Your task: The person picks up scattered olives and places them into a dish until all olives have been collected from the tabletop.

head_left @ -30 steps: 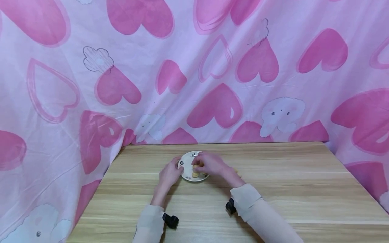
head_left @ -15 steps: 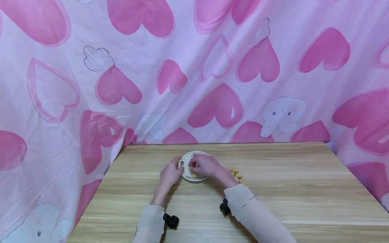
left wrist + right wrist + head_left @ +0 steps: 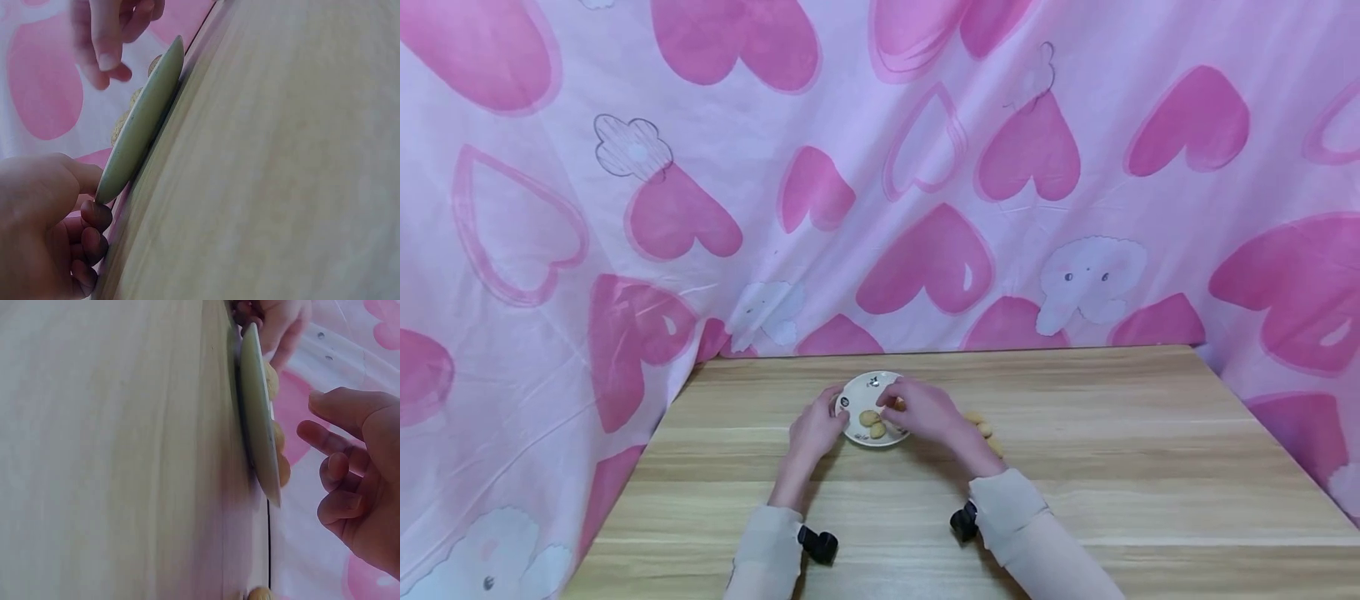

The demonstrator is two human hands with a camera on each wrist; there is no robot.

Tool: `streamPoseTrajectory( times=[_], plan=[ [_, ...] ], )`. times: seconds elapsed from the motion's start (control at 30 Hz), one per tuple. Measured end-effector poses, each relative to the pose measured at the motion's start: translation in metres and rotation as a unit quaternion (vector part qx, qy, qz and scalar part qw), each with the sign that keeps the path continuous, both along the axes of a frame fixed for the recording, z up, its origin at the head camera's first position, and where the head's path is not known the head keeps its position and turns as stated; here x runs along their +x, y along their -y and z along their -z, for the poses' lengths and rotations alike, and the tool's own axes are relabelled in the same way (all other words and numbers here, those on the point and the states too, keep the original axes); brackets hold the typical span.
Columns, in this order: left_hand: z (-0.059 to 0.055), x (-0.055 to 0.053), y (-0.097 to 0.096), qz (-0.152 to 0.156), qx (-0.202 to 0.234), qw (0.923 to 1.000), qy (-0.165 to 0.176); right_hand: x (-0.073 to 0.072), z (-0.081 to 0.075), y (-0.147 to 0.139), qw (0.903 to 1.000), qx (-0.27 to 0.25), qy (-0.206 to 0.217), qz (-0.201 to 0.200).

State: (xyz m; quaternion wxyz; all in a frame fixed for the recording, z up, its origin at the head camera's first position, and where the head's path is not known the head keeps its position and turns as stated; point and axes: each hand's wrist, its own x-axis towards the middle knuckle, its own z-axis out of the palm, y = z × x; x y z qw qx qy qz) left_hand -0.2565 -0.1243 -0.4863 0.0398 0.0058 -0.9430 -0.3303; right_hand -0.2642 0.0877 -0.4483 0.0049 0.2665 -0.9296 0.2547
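Observation:
A small white plate (image 3: 859,400) with dark printed motifs lies near the back of the table. My left hand (image 3: 816,427) pinches its left rim between thumb and fingers. Several small, round, golden-tan pieces (image 3: 870,418) that look like cookies sit on the plate; in the right wrist view one piece (image 3: 270,380) is near the left hand. Above the plate's right side hovers my right hand (image 3: 928,410), hiding part of it. In the right wrist view its thumb and forefinger (image 3: 315,434) stand apart with nothing between them.
More tan pieces (image 3: 987,429) lie on the wooden table (image 3: 1112,467) to the right of the plate, partly behind the right forearm. A pink heart-patterned cloth (image 3: 925,250) hangs along the table's back and sides. Each wrist wears a black camera (image 3: 818,544).
The right hand's fingers were low over the pieces on the plate and have drawn back to the right, uncovering two pieces. The left hand keeps its hold on the rim.

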Motion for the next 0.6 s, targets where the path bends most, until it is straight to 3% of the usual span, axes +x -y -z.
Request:
streamPoseTrajectory(
  times=[0.6],
  plan=[
    [-0.002,0.000,-0.001,-0.003,0.002,1.0000,-0.001,0.016,-0.007,-0.042,0.9978,-0.028,0.010,0.059]
  ],
)
